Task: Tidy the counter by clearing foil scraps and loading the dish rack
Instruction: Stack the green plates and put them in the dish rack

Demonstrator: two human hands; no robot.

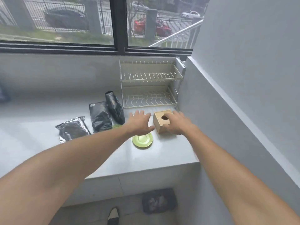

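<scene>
Foil bags, three of them, lie on the table left of the dish rack [150, 83]. One silvery flat foil bag [72, 128] rests nearest the table's left part, its long axis running from the front edge toward the back wall, slightly slanted. A dark foil bag [99, 116] lies just beside it, long axis also pointing toward the back. A third dark bag [114, 107] stands tilted, leaning toward the rack, touching the second bag. The two-tier wire rack stands at the table's back right corner, its long side parallel to the window.

A wooden box [162, 121] with a round hole on top sits in front of the rack. The right hand [176, 123] grips its right side, fingers wrapped around the box. The left hand [139, 121] hovers spread wide, fingers apart, just left of the box, above a green plate [142, 141]. A second green plate [117, 126] peeks out beneath the left wrist.
</scene>
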